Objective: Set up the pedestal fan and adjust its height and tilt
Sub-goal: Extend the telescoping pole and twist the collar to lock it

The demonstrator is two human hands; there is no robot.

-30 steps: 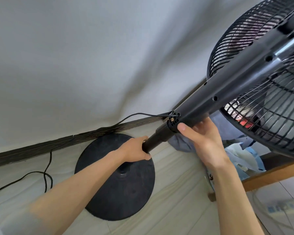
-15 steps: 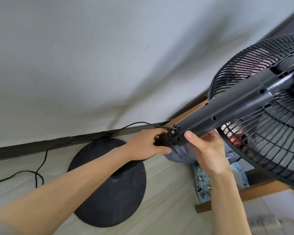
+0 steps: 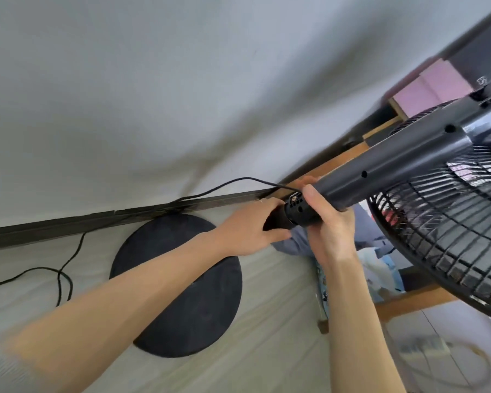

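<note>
Wall: pale wall fills everything above the base, with a dark skirting along its foot.
Floor: light floor lies under the base, smeared with blur at lower right.
Grille: black fan grille sits far right of the base. It's cut off by the frame edge and the blades are hard to make out behind the wires.
Base: round black base lies flat on the floor.
Pole: black pole is tilted and held in the air up and right of the base.
Left hand: left hand is wrapped round the pole's narrow lower end, right over the base's upper right rim, and the tube tip is hidden in the palm.
Right hand: right hand, farther right of the base, clasps the ribbed collar with the thumb on top.
Cord: black cord runs from the collar to the skirting, then loops left of the base and is cut off at the edge.
</note>
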